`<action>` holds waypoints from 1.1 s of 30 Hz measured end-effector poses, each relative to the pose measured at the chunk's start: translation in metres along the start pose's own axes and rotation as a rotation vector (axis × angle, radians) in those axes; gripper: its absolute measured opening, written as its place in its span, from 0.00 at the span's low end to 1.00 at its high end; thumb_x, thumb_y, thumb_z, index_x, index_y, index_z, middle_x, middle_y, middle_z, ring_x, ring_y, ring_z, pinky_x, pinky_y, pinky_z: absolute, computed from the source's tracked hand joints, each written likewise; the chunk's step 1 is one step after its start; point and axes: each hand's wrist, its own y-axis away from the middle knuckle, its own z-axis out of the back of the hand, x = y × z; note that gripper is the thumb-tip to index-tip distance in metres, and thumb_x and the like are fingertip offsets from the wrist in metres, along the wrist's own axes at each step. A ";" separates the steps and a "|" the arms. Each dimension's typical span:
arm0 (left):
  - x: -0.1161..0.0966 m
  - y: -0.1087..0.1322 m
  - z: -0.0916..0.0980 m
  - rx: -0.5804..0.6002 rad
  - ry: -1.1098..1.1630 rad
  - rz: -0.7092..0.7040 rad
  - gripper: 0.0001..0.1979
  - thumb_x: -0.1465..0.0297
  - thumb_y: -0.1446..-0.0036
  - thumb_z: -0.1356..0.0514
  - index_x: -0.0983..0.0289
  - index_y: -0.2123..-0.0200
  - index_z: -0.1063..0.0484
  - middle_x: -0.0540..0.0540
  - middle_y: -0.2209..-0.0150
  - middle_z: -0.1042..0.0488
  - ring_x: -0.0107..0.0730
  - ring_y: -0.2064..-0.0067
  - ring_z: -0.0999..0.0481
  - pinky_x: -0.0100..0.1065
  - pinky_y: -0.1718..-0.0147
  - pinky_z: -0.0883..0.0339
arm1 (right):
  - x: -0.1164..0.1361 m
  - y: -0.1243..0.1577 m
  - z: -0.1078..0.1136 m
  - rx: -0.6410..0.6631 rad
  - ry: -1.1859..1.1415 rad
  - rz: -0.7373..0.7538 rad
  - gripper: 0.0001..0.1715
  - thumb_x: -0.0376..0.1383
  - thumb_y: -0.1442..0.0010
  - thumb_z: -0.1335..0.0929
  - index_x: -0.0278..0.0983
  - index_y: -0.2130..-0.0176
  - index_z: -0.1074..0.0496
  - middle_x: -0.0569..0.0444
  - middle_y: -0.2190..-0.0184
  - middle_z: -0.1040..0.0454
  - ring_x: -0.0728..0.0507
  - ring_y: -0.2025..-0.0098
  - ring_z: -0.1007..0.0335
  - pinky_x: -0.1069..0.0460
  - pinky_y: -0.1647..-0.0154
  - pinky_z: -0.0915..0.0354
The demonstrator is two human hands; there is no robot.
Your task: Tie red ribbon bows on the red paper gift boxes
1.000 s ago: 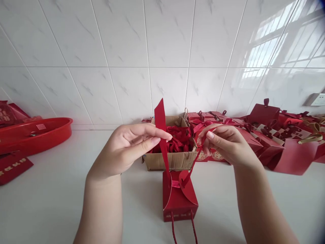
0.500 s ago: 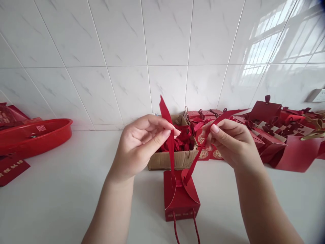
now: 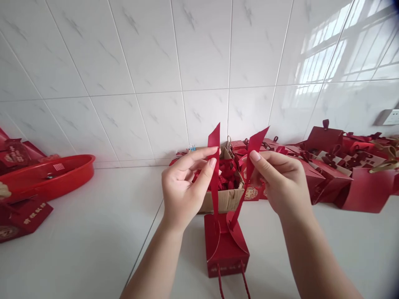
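A small red gift box (image 3: pixel 229 249) with a rope handle hanging toward me stands on the white surface. A red ribbon (image 3: pixel 215 195) runs up from slots in its curved top flaps, its two ends raised. Between thumb and fingers, my left hand (image 3: pixel 190 182) pinches the left end. My right hand (image 3: pixel 277 178) pinches the other end (image 3: pixel 257 139) at about the same height. Both ends point upward and stand apart, above and in front of a cardboard box (image 3: pixel 229 201) that holds red ribbons.
Many red gift boxes (image 3: pixel 327 178) are piled along the wall at right. At left lie a red oval basin (image 3: pixel 77 172) and another red box (image 3: pixel 35 214). A tiled wall (image 3: pixel 156 62) rises behind, with a socket (image 3: pixel 390 117) at far right.
My left hand has moved right, closer to my right hand. The right ribbon end, which lay slanted toward the right, now points more upward. The view has shifted slightly.
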 end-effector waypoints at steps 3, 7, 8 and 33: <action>-0.003 0.001 -0.002 -0.013 0.092 0.067 0.09 0.74 0.47 0.35 0.60 0.60 0.22 0.53 0.63 0.20 0.26 0.65 0.23 0.25 0.64 0.26 | 0.003 0.000 0.001 0.063 0.017 -0.043 0.14 0.42 0.43 0.29 0.38 0.77 0.26 0.59 0.84 0.35 0.54 0.82 0.43 0.57 0.82 0.47; -0.008 0.001 -0.005 -0.006 0.297 0.204 0.14 0.75 0.54 0.30 0.61 0.62 0.23 0.52 0.66 0.22 0.26 0.65 0.23 0.24 0.64 0.26 | 0.006 -0.002 0.002 0.156 0.008 -0.100 0.16 0.43 0.43 0.29 0.37 0.77 0.27 0.59 0.83 0.33 0.54 0.81 0.42 0.57 0.81 0.44; -0.008 0.001 -0.005 -0.004 0.330 0.224 0.14 0.76 0.55 0.30 0.61 0.63 0.23 0.51 0.67 0.22 0.26 0.64 0.24 0.24 0.64 0.26 | 0.007 -0.002 0.002 0.163 0.000 -0.107 0.16 0.43 0.43 0.29 0.37 0.76 0.27 0.59 0.83 0.33 0.54 0.81 0.42 0.57 0.81 0.44; -0.007 -0.005 -0.004 0.003 0.542 0.358 0.04 0.69 0.44 0.37 0.62 0.65 0.27 0.53 0.61 0.25 0.26 0.62 0.29 0.27 0.67 0.34 | 0.013 0.004 -0.005 0.047 0.019 -0.065 0.15 0.41 0.43 0.29 0.37 0.78 0.27 0.58 0.85 0.36 0.52 0.82 0.43 0.55 0.83 0.49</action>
